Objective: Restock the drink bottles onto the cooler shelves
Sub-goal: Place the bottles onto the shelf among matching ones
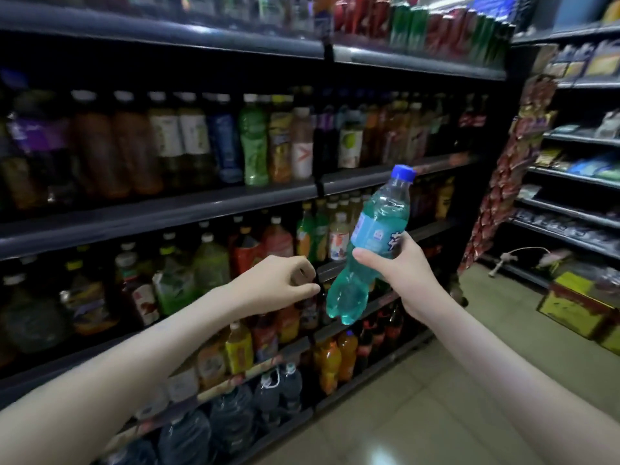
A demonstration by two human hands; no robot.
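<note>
Cooler shelves at left are packed with drinks. Left hand is held empty, fingers loosely curled, near a shelf edge. Just right, a blue-capped turquoise bottle is gripped mid-body by right hand, tilted, in front of the shelves.

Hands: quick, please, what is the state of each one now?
Left hand: empty, fingers loosely curled, near the shelf edge.
Right hand: closed around the blue-capped bottle, holding it tilted in the air.
</note>
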